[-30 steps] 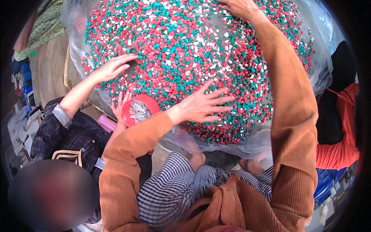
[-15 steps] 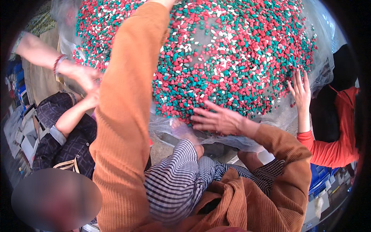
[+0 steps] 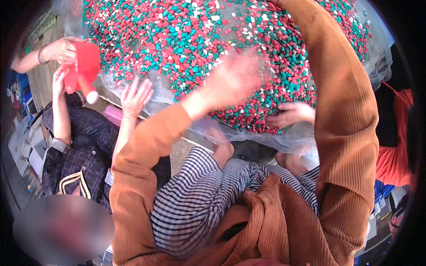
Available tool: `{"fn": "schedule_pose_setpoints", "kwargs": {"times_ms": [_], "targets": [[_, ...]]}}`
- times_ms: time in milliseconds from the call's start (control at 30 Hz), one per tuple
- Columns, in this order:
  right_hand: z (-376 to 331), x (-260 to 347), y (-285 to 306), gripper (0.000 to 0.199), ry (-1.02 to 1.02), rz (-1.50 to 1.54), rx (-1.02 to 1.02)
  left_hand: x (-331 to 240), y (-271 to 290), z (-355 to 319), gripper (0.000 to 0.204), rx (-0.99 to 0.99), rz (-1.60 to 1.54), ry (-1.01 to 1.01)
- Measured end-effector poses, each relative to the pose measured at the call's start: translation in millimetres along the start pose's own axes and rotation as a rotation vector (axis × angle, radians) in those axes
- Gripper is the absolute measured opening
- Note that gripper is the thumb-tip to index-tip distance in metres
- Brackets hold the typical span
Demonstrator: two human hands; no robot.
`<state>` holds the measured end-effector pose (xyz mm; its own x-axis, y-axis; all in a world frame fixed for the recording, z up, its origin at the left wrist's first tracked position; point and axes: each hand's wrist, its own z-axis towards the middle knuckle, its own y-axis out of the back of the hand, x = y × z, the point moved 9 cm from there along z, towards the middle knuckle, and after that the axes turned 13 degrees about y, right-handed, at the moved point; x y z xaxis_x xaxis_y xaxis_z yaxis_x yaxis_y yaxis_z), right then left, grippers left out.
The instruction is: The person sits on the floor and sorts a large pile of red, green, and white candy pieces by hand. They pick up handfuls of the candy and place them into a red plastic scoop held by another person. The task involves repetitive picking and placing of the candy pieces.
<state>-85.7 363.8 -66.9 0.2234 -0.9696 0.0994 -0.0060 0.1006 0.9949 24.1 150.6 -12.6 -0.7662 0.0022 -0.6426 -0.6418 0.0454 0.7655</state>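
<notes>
The left hand [image 3: 233, 80], blurred and spread wide with nothing in it, is now sweeping over the heap of red, green and white beads [image 3: 186, 40], having swapped sides with the right arm [image 3: 337, 111], which is stretching up past the frame, its hand out of view. Just below the hand, clear plastic sheeting [image 3: 284, 139] is sagging under the heap; left of it, another person is lifting a red scoop [image 3: 82, 66].

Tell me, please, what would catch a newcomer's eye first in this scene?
The huge heap of red, green and white pellets on clear plastic sheeting fills the upper half. The person's blurred left hand sweeps over it at centre, while at far left another person's hand grips a red scoop.
</notes>
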Motion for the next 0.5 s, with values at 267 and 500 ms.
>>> {"fn": "schedule_pose_setpoints", "kwargs": {"times_ms": [267,500], "targets": [[-87.0,69.7,62.4,0.065,-0.197,0.313,0.129,-25.9,-129.0,-56.8,0.063,0.238,0.180,-0.438],[-147.5,222.5,61.6,0.063,0.179,0.372,0.040,98.7,-9.7,82.8,0.052,-0.028,0.442,-0.317]]}}
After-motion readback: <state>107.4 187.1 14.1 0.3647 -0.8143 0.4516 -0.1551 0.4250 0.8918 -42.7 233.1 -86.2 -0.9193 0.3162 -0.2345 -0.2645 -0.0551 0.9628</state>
